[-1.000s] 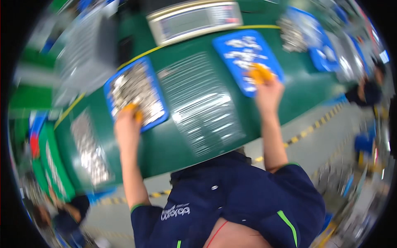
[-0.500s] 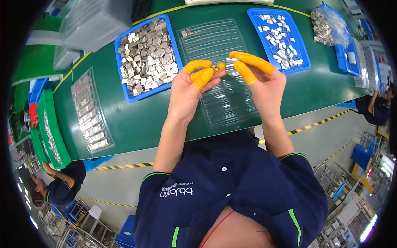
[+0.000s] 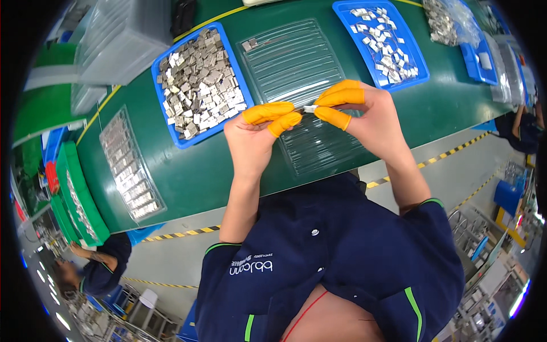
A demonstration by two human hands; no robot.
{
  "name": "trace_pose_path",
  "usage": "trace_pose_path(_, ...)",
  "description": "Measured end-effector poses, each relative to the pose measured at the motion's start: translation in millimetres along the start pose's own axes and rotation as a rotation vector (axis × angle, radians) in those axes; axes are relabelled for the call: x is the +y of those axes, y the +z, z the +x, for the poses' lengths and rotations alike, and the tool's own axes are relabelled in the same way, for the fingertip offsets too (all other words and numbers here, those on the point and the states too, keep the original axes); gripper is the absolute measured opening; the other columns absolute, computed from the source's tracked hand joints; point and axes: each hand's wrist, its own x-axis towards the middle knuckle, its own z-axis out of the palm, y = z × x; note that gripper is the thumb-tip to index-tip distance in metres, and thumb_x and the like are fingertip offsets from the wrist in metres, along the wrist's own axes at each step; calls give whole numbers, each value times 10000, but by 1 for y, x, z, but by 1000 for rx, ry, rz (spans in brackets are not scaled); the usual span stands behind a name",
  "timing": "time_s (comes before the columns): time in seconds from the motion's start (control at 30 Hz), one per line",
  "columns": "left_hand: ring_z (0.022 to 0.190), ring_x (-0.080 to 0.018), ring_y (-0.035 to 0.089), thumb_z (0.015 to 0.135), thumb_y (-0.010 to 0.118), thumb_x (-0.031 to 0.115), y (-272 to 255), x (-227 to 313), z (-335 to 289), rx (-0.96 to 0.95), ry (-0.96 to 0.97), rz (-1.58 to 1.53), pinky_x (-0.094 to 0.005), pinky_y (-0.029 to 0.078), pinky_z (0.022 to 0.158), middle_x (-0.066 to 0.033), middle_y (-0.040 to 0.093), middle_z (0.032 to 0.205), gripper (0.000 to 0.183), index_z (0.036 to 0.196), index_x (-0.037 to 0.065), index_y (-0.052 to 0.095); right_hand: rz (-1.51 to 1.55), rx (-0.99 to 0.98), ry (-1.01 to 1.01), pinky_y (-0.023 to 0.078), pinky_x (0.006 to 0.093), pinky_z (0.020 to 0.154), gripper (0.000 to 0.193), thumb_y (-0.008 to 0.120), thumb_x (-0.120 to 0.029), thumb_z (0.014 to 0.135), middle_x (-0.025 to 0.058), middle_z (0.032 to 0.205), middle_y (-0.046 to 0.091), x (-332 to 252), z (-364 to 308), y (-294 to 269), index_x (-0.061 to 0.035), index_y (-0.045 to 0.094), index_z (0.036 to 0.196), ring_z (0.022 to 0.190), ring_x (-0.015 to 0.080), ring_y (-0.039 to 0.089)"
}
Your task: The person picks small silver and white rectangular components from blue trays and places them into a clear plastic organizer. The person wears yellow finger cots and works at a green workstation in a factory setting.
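Over the transparent ridged plastic tray (image 3: 319, 137), my hands meet with yellow finger cots on the fingertips. My right hand (image 3: 364, 111) is closed, thumb and fingers pinching a small white rectangular piece (image 3: 310, 108). Its left end touches or nearly touches the fingertips of my left hand (image 3: 259, 131). That hand is pinched too, on a small metal piece mostly hidden by the fingers. A few metal pieces (image 3: 250, 44) lie at the tray's far left corner. Left of it stands a blue tray (image 3: 245, 91) heaped with silver metal pieces; to the right, another blue tray (image 3: 423, 67) has white pieces with thin wires.
A filled plastic tray (image 3: 128, 165) lies at the left on the green table (image 3: 188, 176). Stacked transparent trays (image 3: 122, 40) stand far left, beyond a green bin (image 3: 85, 199). Bagged metal parts (image 3: 444, 23) sit far right. A co-worker (image 3: 105, 262) is at lower left.
Both hands have come together and sit slightly lower in the picture. The white piece now reaches my left fingertips, and the metal piece seen there earlier is mostly covered. The view has shifted slightly.
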Motion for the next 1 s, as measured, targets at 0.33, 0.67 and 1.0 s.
trace_pose_path(0.33,703,-193,646,737,682,-63,-5,18,-17,16,6,92,-266,526,650,-149,657,827,189,917,-95,634,104,-207,133,523,266,720,143,687,-4,740,82,835,642,-12,12,-1,30,666,877,758,144,624)
trace_pose_path(0.67,667,-199,649,740,691,-41,-18,21,-23,-87,-125,-142,-260,532,605,-154,658,799,199,924,-90,633,507,-434,342,501,236,740,238,708,15,716,75,887,676,10,12,14,10,675,952,799,113,628)
trace_pose_path(1.0,625,-200,650,729,707,-18,-26,25,-35,-202,-243,-449,-248,520,555,-161,657,774,190,899,-69,638,487,-423,224,506,246,738,175,738,-12,701,61,849,660,-13,4,24,26,679,862,796,115,621)
